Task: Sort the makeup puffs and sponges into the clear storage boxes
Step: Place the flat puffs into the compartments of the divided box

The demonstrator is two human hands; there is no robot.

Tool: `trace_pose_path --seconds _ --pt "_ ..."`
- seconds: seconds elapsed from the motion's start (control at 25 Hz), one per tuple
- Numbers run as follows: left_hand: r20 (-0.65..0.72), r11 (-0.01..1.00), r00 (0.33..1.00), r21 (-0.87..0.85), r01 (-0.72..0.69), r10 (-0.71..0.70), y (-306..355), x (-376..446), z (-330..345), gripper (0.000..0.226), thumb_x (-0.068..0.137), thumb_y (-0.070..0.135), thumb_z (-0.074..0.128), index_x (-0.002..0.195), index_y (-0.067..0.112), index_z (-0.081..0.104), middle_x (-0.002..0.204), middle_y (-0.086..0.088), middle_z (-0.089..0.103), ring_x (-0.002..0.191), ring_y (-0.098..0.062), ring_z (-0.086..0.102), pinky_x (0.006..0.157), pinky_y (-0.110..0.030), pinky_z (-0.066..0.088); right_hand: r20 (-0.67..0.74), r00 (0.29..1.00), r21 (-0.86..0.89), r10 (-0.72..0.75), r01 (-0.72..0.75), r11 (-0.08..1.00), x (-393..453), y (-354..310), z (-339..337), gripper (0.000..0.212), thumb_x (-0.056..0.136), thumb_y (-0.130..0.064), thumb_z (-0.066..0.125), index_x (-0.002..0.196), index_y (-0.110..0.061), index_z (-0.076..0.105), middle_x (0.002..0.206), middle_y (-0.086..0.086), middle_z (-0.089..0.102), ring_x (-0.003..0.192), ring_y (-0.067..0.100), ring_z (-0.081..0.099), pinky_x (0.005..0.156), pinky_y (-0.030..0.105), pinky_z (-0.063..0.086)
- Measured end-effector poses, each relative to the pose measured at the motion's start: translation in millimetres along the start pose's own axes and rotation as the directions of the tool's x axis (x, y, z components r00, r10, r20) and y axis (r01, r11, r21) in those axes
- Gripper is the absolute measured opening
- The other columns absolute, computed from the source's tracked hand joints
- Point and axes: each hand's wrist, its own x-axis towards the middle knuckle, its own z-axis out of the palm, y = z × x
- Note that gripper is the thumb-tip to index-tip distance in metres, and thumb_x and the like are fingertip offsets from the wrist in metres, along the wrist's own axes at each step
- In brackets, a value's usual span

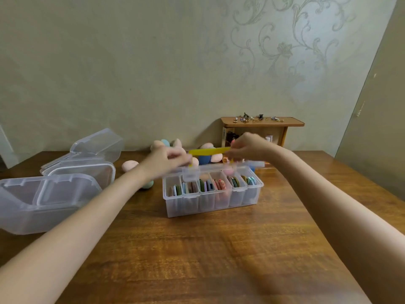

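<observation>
A clear divided storage box [210, 202] stands mid-table, its compartments holding several flat coloured puffs on edge. Both hands hover above its far side. My left hand [168, 160] and my right hand [246, 148] pinch the two ends of a flat yellow puff [209, 151], held level between them. The box's clear lid [219, 168] is tilted up behind the compartments. Loose egg-shaped sponges lie beyond: a pink sponge [129, 165], a blue sponge [203, 160] and a green sponge [147, 184] partly hidden by my left forearm.
Two clear boxes [32, 207] with open lids sit at the table's left, one [87, 163] behind the other. A small wooden shelf [262, 126] with trinkets stands against the wall at the back. The table's right edge runs diagonally near my right arm.
</observation>
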Motion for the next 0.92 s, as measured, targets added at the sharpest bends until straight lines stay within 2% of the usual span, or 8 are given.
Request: trace_pose_path --seconds 0.08,0.16,0.24,0.36,0.44,0.52,0.68,0.92 --pt "0.016 0.967 1.0 0.253 0.018 -0.022 -11 -15 10 0.012 0.086 0.036 0.062 0.083 0.026 0.069 0.096 -0.001 0.064 0.093 -0.009 0.053 0.081 -0.026 0.037 0.173 0.984 -0.167 0.047 -0.018 0.986 -5 4 11 0.025 0.092 -0.031 0.054 0.086 -0.011 0.068 0.094 0.011 0.069 0.085 0.019 0.061 0.077 0.026 0.052" --pt "-0.005 0.948 1.0 0.319 0.016 -0.016 -20 -29 21 0.013 0.083 0.041 0.065 0.093 0.033 0.063 0.116 0.003 0.057 0.113 -0.011 0.046 0.092 -0.029 0.036 0.136 0.989 -0.259 0.06 -0.023 0.965 -7 10 22 0.019 0.09 -0.031 0.057 0.085 -0.016 0.069 0.121 0.022 0.061 0.114 0.033 0.055 0.103 0.045 0.043" --pt "-0.01 0.948 1.0 0.319 -0.014 0.018 -23 -36 32 0.024 0.081 0.042 0.067 0.101 0.034 0.057 0.127 0.002 0.049 0.124 -0.017 0.037 0.101 -0.035 0.032 0.077 0.994 -0.348 0.073 -0.041 0.936 -10 8 28 0.014 0.087 -0.031 0.062 0.082 -0.02 0.068 0.14 0.023 0.046 0.132 0.04 0.038 0.112 0.054 0.03" --pt "-0.004 0.916 0.999 0.397 -0.048 0.054 -16 -34 48 0.038 0.078 0.042 0.069 0.11 0.029 0.053 0.126 0.0 0.044 0.123 -0.019 0.033 0.099 -0.033 0.031 0.144 0.983 -0.428 0.112 -0.041 0.903 -19 4 23 0.025 0.085 -0.034 0.064 0.094 -0.012 0.067 0.141 0.018 0.044 0.13 0.039 0.041 0.109 0.048 0.037" --pt "0.026 0.902 0.996 0.423 -0.091 0.088 -8 -27 59 0.04 0.078 0.042 0.069 0.111 0.026 0.052 0.124 -0.001 0.044 0.119 -0.019 0.036 0.095 -0.032 0.034 0.205 0.964 -0.362 0.171 -0.088 0.928 -26 6 9 0.035 0.085 -0.033 0.064 0.106 -0.006 0.064 0.128 0.015 0.054 0.106 0.028 0.055 0.086 0.03 0.052" --pt "0.042 0.896 0.993 0.429 -0.118 0.111 -1 -17 70 0.04 0.08 0.041 0.067 0.113 0.024 0.051 0.125 -0.001 0.042 0.119 -0.019 0.037 0.095 -0.033 0.036 0.271 0.931 -0.351 0.247 -0.143 0.925 -34 10 -4 0.038 0.082 -0.031 0.068 0.11 -0.007 0.061 0.113 0.009 0.059 0.093 0.017 0.056 0.072 0.021 0.051" --pt "0.037 0.864 0.985 0.476 -0.164 0.166 4 -3 93 0.041 0.085 0.04 0.062 0.119 0.022 0.047 0.131 -0.003 0.041 0.126 -0.021 0.034 0.102 -0.035 0.034 0.146 0.933 -0.668 0.329 -0.152 0.728 -46 17 1 0.043 0.078 -0.017 0.072 0.117 -0.006 0.056 0.118 0.009 0.059 0.105 0.022 0.055 0.091 0.032 0.048" --pt "0.116 0.741 0.972 0.63 -0.233 0.206 -3 -1 97 0.051 0.088 0.031 0.059 0.133 0.022 0.035 0.141 -0.005 0.031 0.133 -0.026 0.028 0.107 -0.039 0.035 0.005 0.964 -0.82 0.265 -0.148 0.552 -44 11 28 0.035 0.089 -0.009 0.057 0.124 -0.005 0.054 0.122 0.011 0.059 0.111 0.024 0.058 0.089 0.029 0.05"
